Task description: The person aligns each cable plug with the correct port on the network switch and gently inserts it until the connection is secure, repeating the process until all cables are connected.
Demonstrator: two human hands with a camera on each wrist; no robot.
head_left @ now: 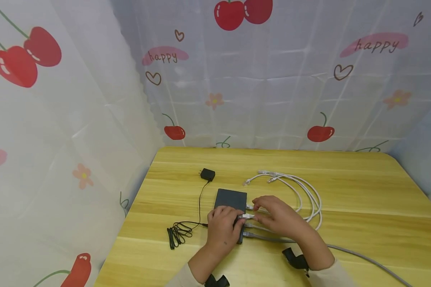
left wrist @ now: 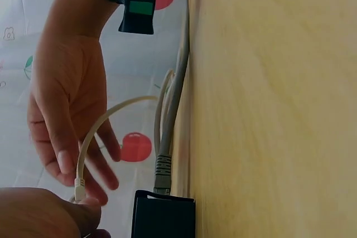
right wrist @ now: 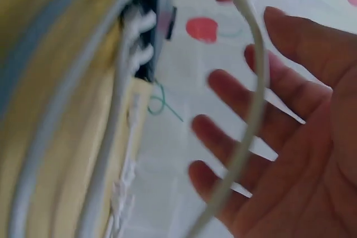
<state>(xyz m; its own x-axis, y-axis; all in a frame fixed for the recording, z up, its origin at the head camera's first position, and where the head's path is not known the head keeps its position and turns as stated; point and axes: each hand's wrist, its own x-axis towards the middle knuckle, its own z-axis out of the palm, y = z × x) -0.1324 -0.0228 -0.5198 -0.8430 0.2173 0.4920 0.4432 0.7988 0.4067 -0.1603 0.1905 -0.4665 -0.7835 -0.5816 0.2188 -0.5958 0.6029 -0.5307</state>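
Note:
A flat black network switch [head_left: 231, 198] lies on the table, partly covered by my left hand [head_left: 222, 228]. Between thumb and fingers, that hand pinches the plug [head_left: 247, 216] of a white network cable [left wrist: 92, 132], raised above the switch's port side. My right hand [head_left: 281, 217] is just right of the plug, fingers spread and apart from each other. In the right wrist view the cable passes in front of its open palm [right wrist: 295, 165]. A grey network cable [left wrist: 177, 90] and white cables [right wrist: 103, 154] are plugged into the switch's right side.
Looped white cables [head_left: 314, 195] with loose plugs [head_left: 263, 172] lie behind my right hand. A black power adapter [head_left: 208, 174] sits at the back left, its bundled cord [head_left: 179, 233] left of the switch. Patterned curtains [head_left: 265, 87] border the table [head_left: 362, 191].

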